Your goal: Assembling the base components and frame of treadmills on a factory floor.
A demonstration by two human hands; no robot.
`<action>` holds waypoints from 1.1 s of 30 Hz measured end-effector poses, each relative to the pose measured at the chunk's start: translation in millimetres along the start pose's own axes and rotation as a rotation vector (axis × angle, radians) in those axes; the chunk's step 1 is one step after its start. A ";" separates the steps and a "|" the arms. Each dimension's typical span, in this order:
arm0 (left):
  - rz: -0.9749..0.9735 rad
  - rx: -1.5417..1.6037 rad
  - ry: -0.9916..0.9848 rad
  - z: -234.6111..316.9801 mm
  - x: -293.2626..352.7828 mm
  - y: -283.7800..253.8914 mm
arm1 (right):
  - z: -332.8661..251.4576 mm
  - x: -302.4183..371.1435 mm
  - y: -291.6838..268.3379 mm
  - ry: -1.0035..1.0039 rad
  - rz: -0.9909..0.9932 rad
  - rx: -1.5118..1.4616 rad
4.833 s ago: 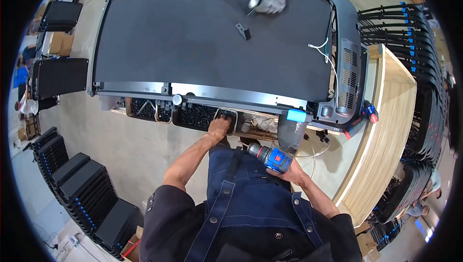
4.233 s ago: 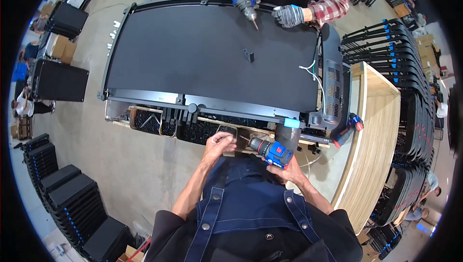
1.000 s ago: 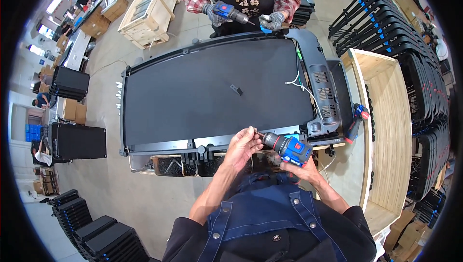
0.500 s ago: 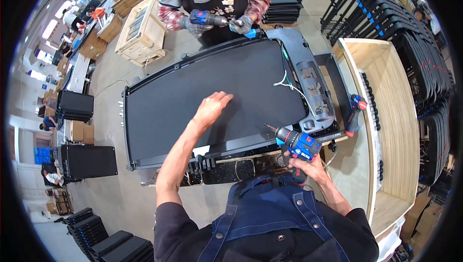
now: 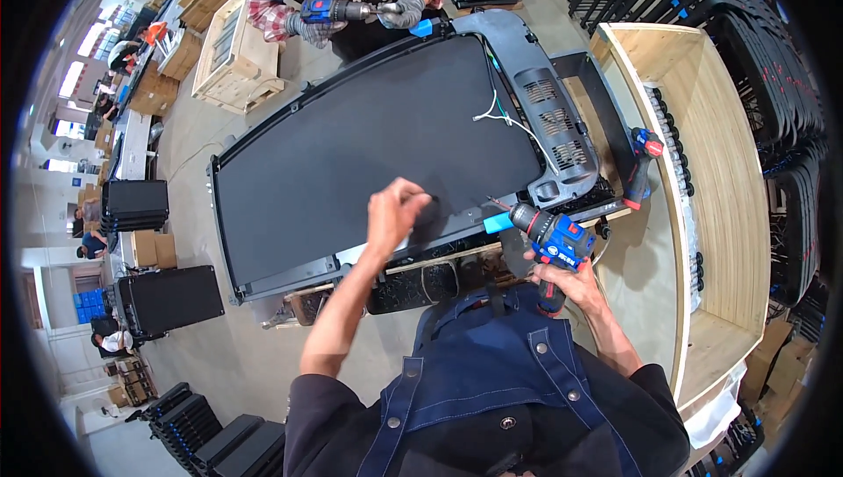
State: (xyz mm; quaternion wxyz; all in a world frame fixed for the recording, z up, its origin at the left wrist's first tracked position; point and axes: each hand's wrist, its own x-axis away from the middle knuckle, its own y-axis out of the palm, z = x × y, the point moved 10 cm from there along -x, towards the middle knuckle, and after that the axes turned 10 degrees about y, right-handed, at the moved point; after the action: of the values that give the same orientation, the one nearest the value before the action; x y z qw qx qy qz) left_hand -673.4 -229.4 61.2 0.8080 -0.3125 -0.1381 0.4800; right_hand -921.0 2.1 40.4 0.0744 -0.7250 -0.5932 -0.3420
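My right hand point(image 5: 572, 284) grips a blue and black cordless drill point(image 5: 558, 238) by its handle. The drill's bit points left, toward the near edge of a treadmill deck. My left hand point(image 5: 395, 218) is above the near part of the black treadmill belt point(image 5: 351, 148), fingers curled and pinched together. What lies between its fingertips, if anything, is too small to make out. At the deck's right end is a grey motor cover point(image 5: 562, 91) with slotted vents. White wires point(image 5: 505, 117) trail from it onto the belt. A blue piece point(image 5: 498, 223) shows at the near rail.
Across the deck, a co-worker's gloved hands hold another blue drill point(image 5: 329, 10). A red and black power tool point(image 5: 644, 161) rests beside a long wooden crate point(image 5: 716, 196) at right. Black frames point(image 5: 702, 29) are stacked behind it. A smaller wooden crate point(image 5: 233, 60) stands at far left.
My left hand has shifted nearer to me over the belt, its fingers now bent down. The drill stays in my right hand. The head view has shifted slightly.
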 end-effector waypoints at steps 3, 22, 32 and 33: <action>0.016 -0.200 -0.107 11.3 29.5 28.9 | 4.0 0.1 -1.0 -0.002 -0.015 -0.010; 0.020 -0.254 0.557 54.3 7.1 68.1 | -50.3 -9.5 3.0 -0.281 -0.018 0.760; 0.004 -0.278 0.542 38.9 5.9 73.9 | -98.2 -65.4 51.6 0.000 -0.151 1.297; 0.008 -0.269 0.551 38.7 5.8 74.2 | -94.2 -68.8 53.4 0.048 -0.188 1.327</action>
State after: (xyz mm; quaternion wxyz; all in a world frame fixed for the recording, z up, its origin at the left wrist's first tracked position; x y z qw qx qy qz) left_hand -741.9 -184.5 43.1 0.7645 -0.5355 0.0253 0.3578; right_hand -915.1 -117.2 87.2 0.4875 -0.4631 -0.7365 0.0740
